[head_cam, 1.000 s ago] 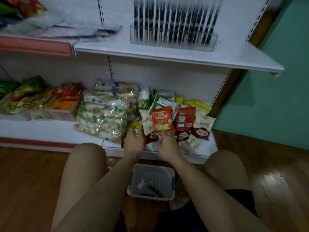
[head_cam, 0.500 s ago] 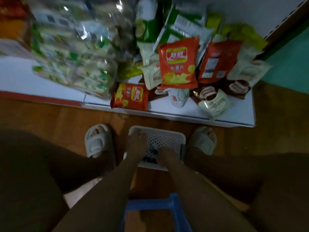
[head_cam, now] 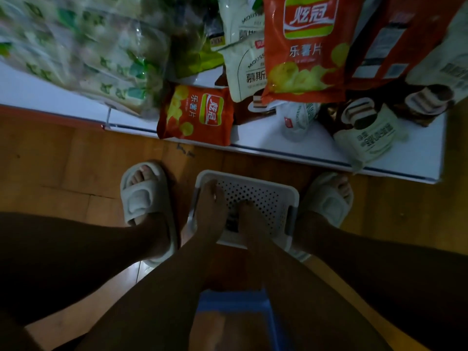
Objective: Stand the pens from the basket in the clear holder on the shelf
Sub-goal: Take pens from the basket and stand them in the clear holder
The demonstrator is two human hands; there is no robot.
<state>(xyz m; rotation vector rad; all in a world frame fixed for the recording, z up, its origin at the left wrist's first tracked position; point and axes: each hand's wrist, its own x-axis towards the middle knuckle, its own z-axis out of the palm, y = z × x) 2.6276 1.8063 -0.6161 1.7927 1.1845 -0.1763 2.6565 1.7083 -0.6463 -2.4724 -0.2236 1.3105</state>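
Reaching into white basket (head_cam: 268,182) on floor w/ both hands: left hand (head_cam: 211,206), right hand (head_cam: 249,216) over dark pens (head_cam: 231,221); grip of either can't tell.

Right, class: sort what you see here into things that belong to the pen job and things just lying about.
Belongs to the job:
white basket
dark pens in it
left hand
right hand

Just lying about:
orange crisp packet
cake packets
blue stool
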